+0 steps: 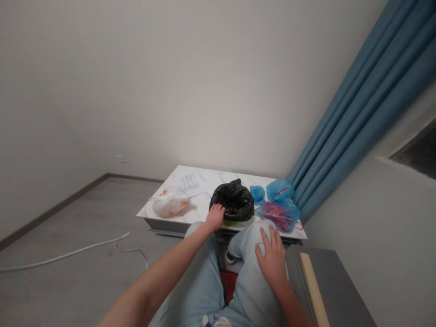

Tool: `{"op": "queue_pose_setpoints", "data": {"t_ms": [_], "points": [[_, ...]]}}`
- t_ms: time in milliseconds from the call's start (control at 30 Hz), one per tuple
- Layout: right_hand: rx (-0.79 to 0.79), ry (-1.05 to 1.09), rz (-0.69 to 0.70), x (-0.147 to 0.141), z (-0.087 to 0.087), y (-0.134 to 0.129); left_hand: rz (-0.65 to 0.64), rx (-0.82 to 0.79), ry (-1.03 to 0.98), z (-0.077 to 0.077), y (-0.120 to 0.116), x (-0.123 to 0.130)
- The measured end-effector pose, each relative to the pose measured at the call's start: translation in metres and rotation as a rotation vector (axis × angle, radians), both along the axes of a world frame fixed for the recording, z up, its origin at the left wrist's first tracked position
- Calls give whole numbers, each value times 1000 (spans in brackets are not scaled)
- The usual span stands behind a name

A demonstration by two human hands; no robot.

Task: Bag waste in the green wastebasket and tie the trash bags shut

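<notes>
A trash bin lined with a black plastic bag (238,197) stands at the front of the low white table, and a bit of its green side shows below the bag. My left hand (215,216) is closed over the bin's near-left rim, fingers hooked over the bag's edge. On my right knee rests my right hand (271,259), fingers spread and holding nothing. Just right of the bin lie a small blue plastic bag (257,194), a larger blue bag (279,189) and a blue bag with something pink-red inside (279,214).
The marble-patterned table (200,210) stands against the wall. It also carries a white plastic bag (170,201) and a printed sheet (191,181). A grey cabinet (335,277) with a wooden strip (311,284) is at my right. A white cable (85,247) crosses the floor; a blue curtain (361,104) hangs right.
</notes>
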State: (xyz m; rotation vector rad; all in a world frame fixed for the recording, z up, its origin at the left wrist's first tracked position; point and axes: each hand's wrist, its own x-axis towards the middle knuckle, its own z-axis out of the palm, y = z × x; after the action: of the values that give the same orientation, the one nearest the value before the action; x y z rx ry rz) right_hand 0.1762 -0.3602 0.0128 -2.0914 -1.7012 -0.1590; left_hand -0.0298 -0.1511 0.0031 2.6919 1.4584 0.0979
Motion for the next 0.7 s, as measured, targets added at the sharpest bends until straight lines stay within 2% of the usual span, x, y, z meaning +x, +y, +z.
{"op": "queue_pose_setpoints", "data": {"t_ms": [167, 300, 400, 500, 600, 700], "points": [[-45, -2, -13, 1, 5, 17, -1, -13, -37, 5, 2, 3], [-68, 25, 8, 8, 20, 55, -26, -140, -69, 14, 19, 10], [-89, 118, 133, 10, 33, 99, -50, -231, -98, 16, 40, 18], [-160, 292, 324, 5, 37, 154, -61, -300, -108, 11, 67, 27], [-369, 379, 444, -6, 24, 216, -30, -358, -120, 2, 95, 35], [-637, 294, 512, -21, -2, 273, 36, -381, -137, -5, 119, 39]]}}
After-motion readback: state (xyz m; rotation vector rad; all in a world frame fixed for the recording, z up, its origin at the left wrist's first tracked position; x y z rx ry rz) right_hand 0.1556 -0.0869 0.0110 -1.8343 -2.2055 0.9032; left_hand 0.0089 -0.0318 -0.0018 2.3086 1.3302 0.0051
